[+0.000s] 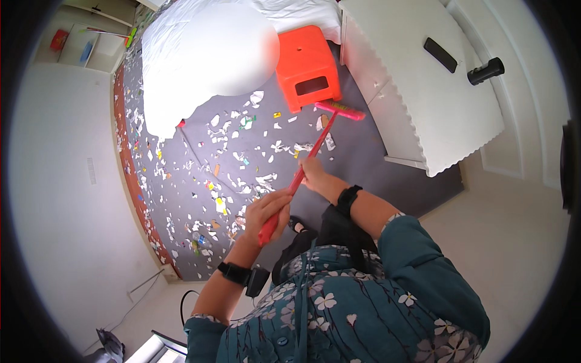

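Note:
A broom with a red handle and a pink head (348, 113) slants away from me across the grey floor. My left hand (266, 215) is wrapped round the handle's near end. Farther up the same handle, my right hand (313, 173) grips it too. The broom's head lies at the foot of an orange plastic stool (307, 63), close to its near legs. Scraps of white paper (301, 147) lie beside the handle and under the head. Many more torn bits, some yellow and green, are strewn to the left.
White bedding (166, 91) hangs down to the floor at the far left. On the right stands a white cabinet (466, 115) with a scalloped cover, bearing a black remote (440, 55) and a black cylinder (486, 71). A white wall (72, 163) bounds the left side.

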`<state>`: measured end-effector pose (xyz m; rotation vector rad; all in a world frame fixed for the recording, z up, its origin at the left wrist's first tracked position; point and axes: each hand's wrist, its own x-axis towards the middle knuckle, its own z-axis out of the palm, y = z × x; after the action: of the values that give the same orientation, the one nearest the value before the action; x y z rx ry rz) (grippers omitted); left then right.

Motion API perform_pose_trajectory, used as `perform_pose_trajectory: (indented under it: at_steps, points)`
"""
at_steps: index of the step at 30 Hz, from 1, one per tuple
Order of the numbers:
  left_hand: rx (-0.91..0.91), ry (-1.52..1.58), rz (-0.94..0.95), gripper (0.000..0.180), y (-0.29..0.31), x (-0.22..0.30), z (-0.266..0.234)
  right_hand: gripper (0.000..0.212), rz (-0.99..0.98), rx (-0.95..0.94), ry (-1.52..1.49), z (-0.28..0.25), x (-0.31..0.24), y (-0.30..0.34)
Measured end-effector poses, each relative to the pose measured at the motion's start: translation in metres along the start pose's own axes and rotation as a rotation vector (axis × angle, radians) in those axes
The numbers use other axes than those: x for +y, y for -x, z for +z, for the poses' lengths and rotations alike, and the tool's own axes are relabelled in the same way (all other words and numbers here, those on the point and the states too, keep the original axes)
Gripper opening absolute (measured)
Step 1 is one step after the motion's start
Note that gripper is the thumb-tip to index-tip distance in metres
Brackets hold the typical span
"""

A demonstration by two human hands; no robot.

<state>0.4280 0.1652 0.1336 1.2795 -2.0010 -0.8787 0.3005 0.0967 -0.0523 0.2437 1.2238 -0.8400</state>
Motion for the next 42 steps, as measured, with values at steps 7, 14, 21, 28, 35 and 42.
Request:
perform_pose_trajectory:
  at_steps: [7,14,21,28,35,42]
  points:
    - [-0.030,-0.099,0.113,0.020,0.019,0.014,-0.019,0.008,0.176,-0.121,0.426,-0.015,0.034,0.004]
    - [-0.153,-0.176,0.265,0.020,0.016,0.063,-0.049,0.014,0.230,-0.134,0.221,-0.010,0.028,0.090]
    - [-0.244,-0.042,0.196,0.024,0.003,0.037,-0.021,0.010,0.145,-0.136,0.070,-0.058,-0.001,0.049]
    - [-0.321,-0.023,0.189,0.024,0.008,0.037,-0.027,0.013,0.279,-0.011,0.019,-0.056,0.036,0.050]
    - [-0.315,-0.264,0.201,0.022,0.026,0.078,-0.072,0.013,0.496,-0.500,0.024,0.007,0.090,0.078]
    - [-0.188,-0.142,0.082,0.017,0.043,0.090,-0.086,0.010,0.477,-0.339,0.034,0.033,0.064,0.132]
